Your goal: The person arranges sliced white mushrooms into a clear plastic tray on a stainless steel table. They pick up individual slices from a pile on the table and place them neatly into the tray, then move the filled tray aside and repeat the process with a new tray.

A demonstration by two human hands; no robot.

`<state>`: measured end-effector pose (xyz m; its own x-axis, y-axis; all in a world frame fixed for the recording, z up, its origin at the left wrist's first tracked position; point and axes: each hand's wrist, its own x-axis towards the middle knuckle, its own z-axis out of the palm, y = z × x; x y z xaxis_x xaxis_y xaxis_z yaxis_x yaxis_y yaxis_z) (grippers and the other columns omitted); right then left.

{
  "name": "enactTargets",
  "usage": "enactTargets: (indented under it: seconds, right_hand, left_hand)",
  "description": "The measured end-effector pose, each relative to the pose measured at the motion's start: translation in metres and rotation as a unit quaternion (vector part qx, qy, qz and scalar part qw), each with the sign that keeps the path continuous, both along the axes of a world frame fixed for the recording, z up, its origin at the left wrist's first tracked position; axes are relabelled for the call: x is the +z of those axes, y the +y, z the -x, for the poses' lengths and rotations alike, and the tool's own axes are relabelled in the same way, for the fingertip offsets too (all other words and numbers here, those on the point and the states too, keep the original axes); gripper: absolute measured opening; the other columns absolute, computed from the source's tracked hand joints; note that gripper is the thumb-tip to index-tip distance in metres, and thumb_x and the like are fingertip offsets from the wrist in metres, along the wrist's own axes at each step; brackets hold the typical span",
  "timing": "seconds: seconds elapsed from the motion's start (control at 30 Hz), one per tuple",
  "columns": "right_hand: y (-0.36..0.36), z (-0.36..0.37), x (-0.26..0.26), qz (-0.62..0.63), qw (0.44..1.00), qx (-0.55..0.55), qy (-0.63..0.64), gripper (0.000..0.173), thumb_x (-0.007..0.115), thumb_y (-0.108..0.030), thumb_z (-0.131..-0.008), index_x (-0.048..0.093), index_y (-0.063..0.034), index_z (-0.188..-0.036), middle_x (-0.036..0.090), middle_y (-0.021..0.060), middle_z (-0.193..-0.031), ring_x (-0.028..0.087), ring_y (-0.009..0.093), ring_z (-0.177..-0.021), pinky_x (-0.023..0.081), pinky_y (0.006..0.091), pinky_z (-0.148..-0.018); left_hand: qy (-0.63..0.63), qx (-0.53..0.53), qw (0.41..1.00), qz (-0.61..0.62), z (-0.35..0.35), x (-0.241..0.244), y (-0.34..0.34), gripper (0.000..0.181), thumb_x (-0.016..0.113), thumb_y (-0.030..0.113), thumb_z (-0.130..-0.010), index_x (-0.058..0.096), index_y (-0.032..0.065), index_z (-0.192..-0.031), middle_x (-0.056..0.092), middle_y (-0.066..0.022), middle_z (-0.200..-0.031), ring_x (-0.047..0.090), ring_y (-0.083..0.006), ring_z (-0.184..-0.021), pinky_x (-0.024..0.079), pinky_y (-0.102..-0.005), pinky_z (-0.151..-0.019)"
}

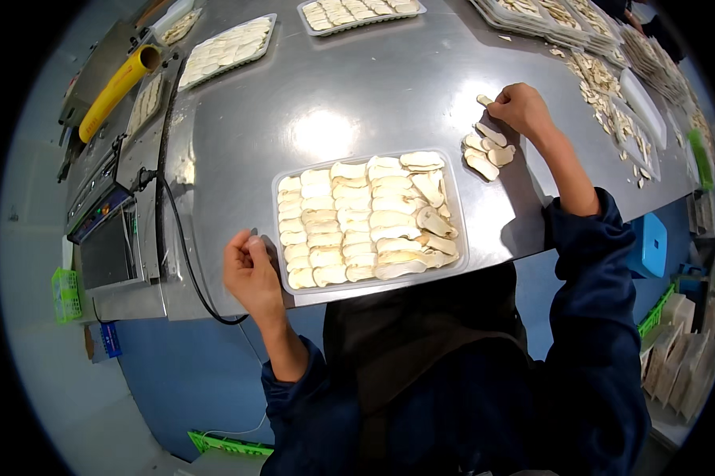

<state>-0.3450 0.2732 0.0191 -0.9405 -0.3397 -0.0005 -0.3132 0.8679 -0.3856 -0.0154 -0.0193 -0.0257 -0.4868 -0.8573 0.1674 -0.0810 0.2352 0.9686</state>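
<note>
A clear plastic tray (464, 253) of pale dried mushroom slices (351, 220) lies at the table's near edge. The slices overlap in columns, and those at its right side lie at looser angles. My left hand (253, 273) is just left of the tray, fingers curled, with a small dark object (254, 231) at the fingertips that is too small to name. Right of the tray and farther away, my right hand (521, 107) pinches a single mushroom slice (483, 100). Below that hand, several loose slices (485, 152) form a small pile on the steel table (244, 131).
Two filled trays (226, 50) (360, 13) stand at the back. Stacked trays (548, 24) and scattered slices (595, 77) occupy the right. A machine with a dark panel (110, 250), a yellow tube (116, 95) and a black cable (185, 256) are at left.
</note>
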Motion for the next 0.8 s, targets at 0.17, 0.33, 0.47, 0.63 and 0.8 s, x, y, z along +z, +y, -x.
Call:
enactTargets:
  seconds: [0.17, 0.33, 0.47, 0.63, 0.8]
  right_hand:
    - [0.007, -0.013, -0.003, 0.043, 0.997, 0.033, 0.063, 0.021, 0.062, -0.021, -0.074, 0.068, -0.0004, -0.076, 0.064, 0.014, -0.067, 0.062, 0.025, -0.062, 0.049, 0.0349, -0.063]
    - [0.016, -0.008, 0.001, 0.087, 0.993, 0.028, 0.07, 0.024, 0.062, -0.02, -0.078, 0.068, 0.0012, -0.085, 0.064, 0.0125, -0.069, 0.06, 0.02, -0.064, 0.048, 0.0332, -0.064]
    - [0.007, -0.01, 0.007, 0.067, 0.989, 0.117, -0.067, 0.018, 0.068, -0.013, -0.075, 0.068, 0.0001, -0.087, 0.065, 0.0085, -0.081, 0.06, 0.018, -0.074, 0.048, 0.0314, -0.069]
    - [0.003, -0.004, 0.0, 0.063, 0.99, 0.104, -0.076, 0.014, 0.069, -0.012, -0.072, 0.063, 0.0009, -0.075, 0.062, 0.0076, -0.069, 0.057, 0.014, -0.064, 0.046, 0.0284, -0.06]
    - [0.003, -0.012, -0.008, 0.116, 0.988, 0.101, -0.017, 0.014, 0.066, -0.012, -0.073, 0.061, 0.001, -0.073, 0.06, 0.0072, -0.064, 0.054, 0.013, -0.06, 0.045, 0.028, -0.057]
  left_hand:
    - [-0.016, 0.007, 1.0, 0.006, 0.001, 0.002, 0.002, 0.016, 0.055, 0.004, -0.091, 0.057, -0.0053, -0.104, 0.054, 0.0005, -0.073, 0.047, -0.0035, -0.06, 0.039, -0.0175, -0.053]
    - [-0.002, 0.005, 1.0, -0.002, 0.001, 0.003, 0.003, 0.016, 0.055, 0.004, -0.091, 0.057, -0.0051, -0.103, 0.054, 0.0007, -0.072, 0.048, -0.0036, -0.06, 0.039, -0.0173, -0.052]
    - [0.015, -0.001, 1.0, 0.0, -0.001, -0.004, 0.001, 0.015, 0.055, 0.004, -0.09, 0.057, -0.0041, -0.103, 0.054, 0.0006, -0.071, 0.047, -0.0037, -0.058, 0.038, -0.0172, -0.051]
    - [0.022, 0.05, 0.998, -0.016, -0.001, 0.006, 0.002, 0.015, 0.057, 0.006, -0.089, 0.059, -0.0022, -0.102, 0.054, 0.0001, -0.068, 0.046, -0.004, -0.056, 0.038, -0.0176, -0.049]
    - [0.069, 0.102, 0.992, -0.013, -0.007, 0.008, 0.003, 0.017, 0.056, 0.008, -0.089, 0.059, -0.0016, -0.103, 0.056, -0.0009, -0.073, 0.048, -0.0049, -0.058, 0.04, -0.0181, -0.049]
